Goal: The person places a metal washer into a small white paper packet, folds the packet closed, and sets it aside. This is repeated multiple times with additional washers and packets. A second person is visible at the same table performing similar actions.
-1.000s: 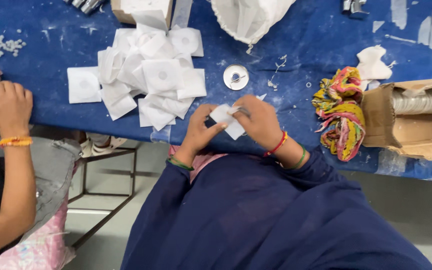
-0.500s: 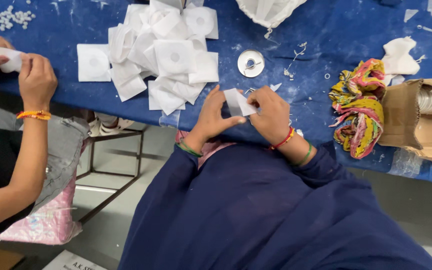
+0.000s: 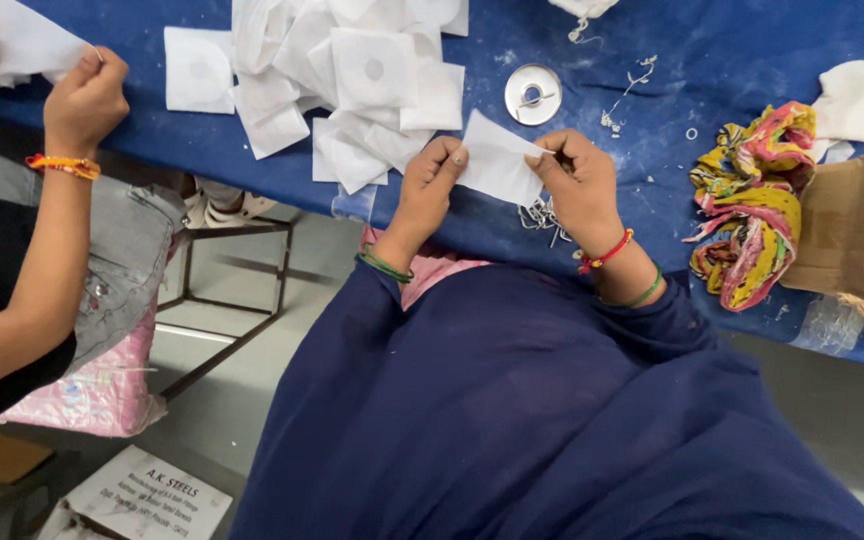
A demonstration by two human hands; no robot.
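Hands closed on one white sheet [image 3: 499, 160], held above the near edge of the blue table [image 3: 732, 60]. Left hand [image 3: 430, 188] is pinched on the sheet's left edge, thumb and fingers together on the paper. Right hand [image 3: 580, 180] is clamped on the upper right corner, fingertips curled over the top. Sheet is stretched between both grips, tilted, with its lower corner pointing toward the right wrist.

Just beyond the grip, up and slightly right, a round metal disc [image 3: 533, 95] is lying flat on the table. Up and left of the left hand, a loose pile of white squares [image 3: 352, 80] is spread out, several with a faint round mark in the middle. Small wire bits [image 3: 537, 215] are seen just under the sheet, between the two hands.

Well to the right of the right hand, a bunched multicoloured cloth [image 3: 752, 210] is lying on the table, touching a cardboard box [image 3: 847, 235] further right. A crumpled white wad [image 3: 847, 100] sits above the cloth.

Far left of the grip, another person's hand [image 3: 85, 100] is closed on a separate white piece [image 3: 27, 45]; an orange band is worn on that wrist.
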